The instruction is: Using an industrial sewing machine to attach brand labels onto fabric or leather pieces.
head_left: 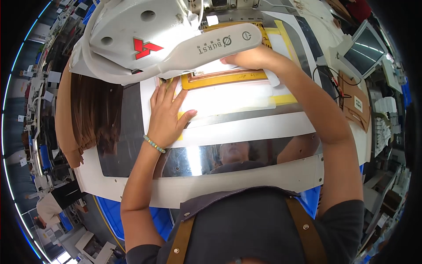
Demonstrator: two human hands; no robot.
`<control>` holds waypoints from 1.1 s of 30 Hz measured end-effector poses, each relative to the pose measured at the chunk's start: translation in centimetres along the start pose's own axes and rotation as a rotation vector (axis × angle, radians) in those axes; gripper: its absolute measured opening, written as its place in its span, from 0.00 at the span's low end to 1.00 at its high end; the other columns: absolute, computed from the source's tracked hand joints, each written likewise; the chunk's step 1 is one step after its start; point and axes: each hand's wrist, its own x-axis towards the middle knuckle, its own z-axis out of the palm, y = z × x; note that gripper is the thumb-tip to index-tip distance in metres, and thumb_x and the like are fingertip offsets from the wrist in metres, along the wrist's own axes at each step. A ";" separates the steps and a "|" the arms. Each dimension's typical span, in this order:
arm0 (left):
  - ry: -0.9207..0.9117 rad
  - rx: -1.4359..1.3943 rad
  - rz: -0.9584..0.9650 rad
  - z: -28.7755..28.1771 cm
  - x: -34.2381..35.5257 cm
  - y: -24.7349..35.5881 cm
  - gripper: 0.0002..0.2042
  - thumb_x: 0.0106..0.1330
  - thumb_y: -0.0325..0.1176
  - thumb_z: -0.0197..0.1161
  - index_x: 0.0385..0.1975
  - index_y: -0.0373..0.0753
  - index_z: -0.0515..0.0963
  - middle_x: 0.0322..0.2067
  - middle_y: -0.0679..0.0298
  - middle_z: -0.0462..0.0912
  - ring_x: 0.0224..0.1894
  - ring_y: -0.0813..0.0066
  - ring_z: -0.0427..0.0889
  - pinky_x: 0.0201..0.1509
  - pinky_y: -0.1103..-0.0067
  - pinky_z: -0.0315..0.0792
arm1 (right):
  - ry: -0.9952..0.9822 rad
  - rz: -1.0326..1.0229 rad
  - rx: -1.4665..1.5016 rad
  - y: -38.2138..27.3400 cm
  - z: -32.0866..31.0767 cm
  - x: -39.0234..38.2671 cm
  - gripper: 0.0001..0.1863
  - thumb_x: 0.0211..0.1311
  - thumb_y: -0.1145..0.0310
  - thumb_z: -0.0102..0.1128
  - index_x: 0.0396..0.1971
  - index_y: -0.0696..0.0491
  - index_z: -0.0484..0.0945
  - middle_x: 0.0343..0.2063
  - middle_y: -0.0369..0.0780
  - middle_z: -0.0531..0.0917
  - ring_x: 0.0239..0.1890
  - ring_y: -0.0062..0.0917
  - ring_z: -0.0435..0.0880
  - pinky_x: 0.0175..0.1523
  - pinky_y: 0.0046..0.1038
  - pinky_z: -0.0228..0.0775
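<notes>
My left hand [166, 115] lies flat with its fingers apart on the white sheet, at the left end of a yellow-edged template frame [228, 79]. Its fingertips reach under the white sewing machine head [140, 39]. Over the far part of the frame is my right hand [255, 58], its visible fingers stretched to the left. A white lamp arm [211, 48] covers part of that hand. Inside the frame, a brownish strip borders a pale piece. Translucent sheeting [237, 97] with yellow tape extends on the near side.
A shiny metal plate [193, 165] runs along the near side of the pale table [246, 185]. Brown hanging pieces [88, 110] are at the left. To the right stand a screen [362, 49], thin cables and brown flat pieces [356, 108]. Blue bins [116, 213] show below the table.
</notes>
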 end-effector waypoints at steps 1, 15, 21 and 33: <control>-0.001 0.000 -0.004 0.0 0.0 -0.1 0.34 0.76 0.56 0.57 0.71 0.35 0.72 0.80 0.46 0.58 0.83 0.44 0.51 0.84 0.51 0.43 | -0.004 -0.001 0.001 -0.7 0.2 0.2 0.09 0.66 0.69 0.64 0.42 0.56 0.88 0.36 0.41 0.90 0.40 0.27 0.89 0.48 0.30 0.79; 0.058 0.004 -0.036 0.8 1.4 0.3 0.37 0.76 0.62 0.55 0.64 0.30 0.78 0.74 0.42 0.68 0.80 0.42 0.57 0.84 0.50 0.43 | -0.104 0.078 0.147 -3.2 -0.4 0.1 0.10 0.63 0.68 0.73 0.43 0.53 0.89 0.32 0.35 0.89 0.38 0.25 0.88 0.46 0.27 0.79; 0.045 0.047 -0.083 0.4 1.5 0.9 0.30 0.76 0.51 0.58 0.68 0.34 0.76 0.75 0.44 0.65 0.78 0.40 0.59 0.83 0.53 0.49 | -0.041 0.052 0.001 2.1 -6.4 -0.3 0.09 0.59 0.69 0.75 0.40 0.52 0.92 0.32 0.36 0.91 0.34 0.22 0.88 0.44 0.26 0.79; 0.075 0.086 -0.087 -0.1 1.3 1.2 0.29 0.78 0.51 0.57 0.69 0.35 0.76 0.75 0.44 0.67 0.77 0.38 0.61 0.82 0.53 0.50 | -0.360 0.085 -0.336 1.1 -7.5 -2.5 0.06 0.55 0.75 0.66 0.32 0.55 0.90 0.25 0.37 0.88 0.31 0.22 0.85 0.38 0.27 0.74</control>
